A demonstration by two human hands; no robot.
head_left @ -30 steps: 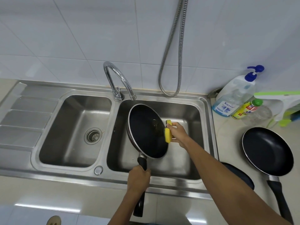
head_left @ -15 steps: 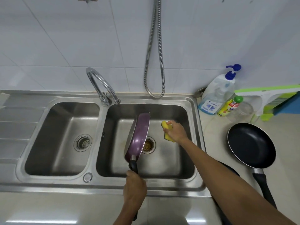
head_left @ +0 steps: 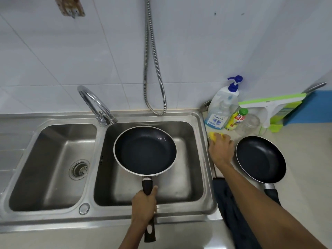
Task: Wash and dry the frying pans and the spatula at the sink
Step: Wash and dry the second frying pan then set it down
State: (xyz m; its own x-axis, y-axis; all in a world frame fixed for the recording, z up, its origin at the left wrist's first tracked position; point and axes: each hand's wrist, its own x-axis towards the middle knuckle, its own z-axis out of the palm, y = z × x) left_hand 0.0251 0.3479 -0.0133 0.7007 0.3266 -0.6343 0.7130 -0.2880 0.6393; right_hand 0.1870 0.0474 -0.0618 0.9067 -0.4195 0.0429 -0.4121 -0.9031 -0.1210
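A black non-stick frying pan [head_left: 145, 151] hangs level over the right basin of the steel sink [head_left: 206, 177], its inside facing up. My left hand [head_left: 144, 205] grips its black handle near the front rim. My right hand [head_left: 221, 150] holds a yellow sponge [head_left: 212, 136] on the counter just right of the sink, below the soap bottles. A second black frying pan [head_left: 260, 159] lies on the counter to the right of that hand. I see no spatula.
A chrome tap [head_left: 95, 105] arches between the basins and a metal hose [head_left: 154, 69] hangs down the tiled wall. A pump soap bottle [head_left: 221, 106], a yellow bottle [head_left: 235, 119], a glass jar [head_left: 250, 124] and a green squeegee [head_left: 273, 106] stand at the back right. A dark cloth [head_left: 231, 212] lies under my right arm.
The pan went from tilted on edge to level with its inside up. My right hand carried the sponge out of the basin to the counter on the right.
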